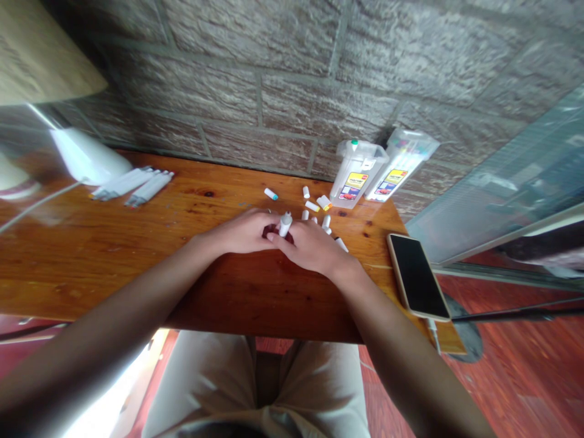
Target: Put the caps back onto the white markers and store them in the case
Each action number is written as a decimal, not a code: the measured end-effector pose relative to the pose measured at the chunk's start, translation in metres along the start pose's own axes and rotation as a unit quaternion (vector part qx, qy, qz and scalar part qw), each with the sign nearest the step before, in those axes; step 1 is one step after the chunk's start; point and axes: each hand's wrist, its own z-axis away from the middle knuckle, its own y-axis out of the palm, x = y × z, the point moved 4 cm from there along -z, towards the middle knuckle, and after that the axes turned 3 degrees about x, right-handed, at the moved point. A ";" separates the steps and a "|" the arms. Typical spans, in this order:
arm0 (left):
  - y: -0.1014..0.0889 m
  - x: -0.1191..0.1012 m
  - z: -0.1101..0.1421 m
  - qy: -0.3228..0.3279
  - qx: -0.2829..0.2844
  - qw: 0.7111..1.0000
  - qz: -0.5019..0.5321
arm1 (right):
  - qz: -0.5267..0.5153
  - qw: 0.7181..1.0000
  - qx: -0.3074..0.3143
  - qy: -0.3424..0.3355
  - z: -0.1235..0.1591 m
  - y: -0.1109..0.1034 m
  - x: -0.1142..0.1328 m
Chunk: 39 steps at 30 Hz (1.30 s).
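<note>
A white marker (285,225) stands nearly upright in my right hand (314,246), pinched between thumb and fingers, its narrow tip end pointing up. Close against it from the left is my left hand (250,231), fingers curled inward. Its fingertips are partly hidden at the marker, so what they hold cannot be made out. Just beyond my hands lie several loose marker caps, among them a white cap with a teal end (271,194) and a white cap with a yellow end (312,207). My right hand partly covers some of them.
Two clear plastic marker cases (353,173) stand at the back right by the stone wall (219,79). Several grey-white markers (149,188) lie at the left beside a white lamp base (89,155). A phone (418,277) with a cable lies near the right edge of the wooden table (91,255).
</note>
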 end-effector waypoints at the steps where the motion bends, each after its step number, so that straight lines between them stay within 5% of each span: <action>1: 0.000 0.000 0.000 0.001 -0.001 1.000 0.000 | -0.001 1.000 0.000 -0.001 0.000 0.000 0.000; 39: -0.003 -0.005 0.001 -0.001 0.012 1.000 -0.016 | -0.019 1.000 0.014 0.018 0.003 -0.003 0.003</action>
